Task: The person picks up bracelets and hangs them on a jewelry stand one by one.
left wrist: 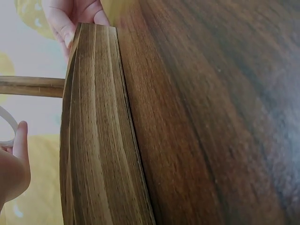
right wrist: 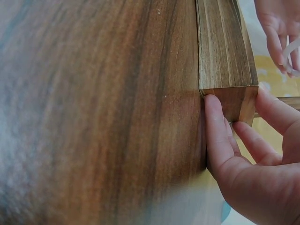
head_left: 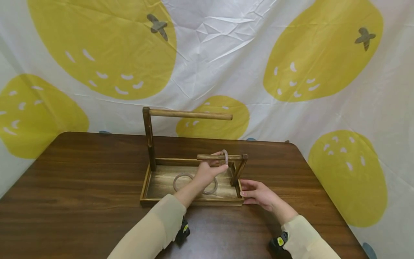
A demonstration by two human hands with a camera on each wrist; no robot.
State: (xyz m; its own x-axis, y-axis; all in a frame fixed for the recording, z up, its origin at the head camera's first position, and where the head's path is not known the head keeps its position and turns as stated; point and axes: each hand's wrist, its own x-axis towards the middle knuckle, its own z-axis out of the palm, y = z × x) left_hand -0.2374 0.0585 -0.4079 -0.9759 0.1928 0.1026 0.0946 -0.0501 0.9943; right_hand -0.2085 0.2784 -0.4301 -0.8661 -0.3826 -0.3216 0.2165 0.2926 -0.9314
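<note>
A dark-brown wooden jewelry stand (head_left: 147,185), a shallow tray with a tall bar and a short bar (head_left: 210,157), stands on the table. My left hand (head_left: 206,173) pinches a pale, translucent bangle (head_left: 226,156) at the short bar; the head view shows the bar apparently passing through it. Two more bangles lie in the tray: one bangle (head_left: 183,174) left of my forearm, the other bangle (head_left: 216,187) partly behind it. At the stand's right end, my right hand (head_left: 258,194) grips the corner, its fingers bent round the wood in the right wrist view.
The tall bar (head_left: 191,114) reaches rightward from the left post (head_left: 148,138), behind and above the short one. A post (head_left: 238,171) at the right end carries the short bar. Behind the brown table (head_left: 81,172) hangs a white cloth (head_left: 223,72) with yellow fruit prints.
</note>
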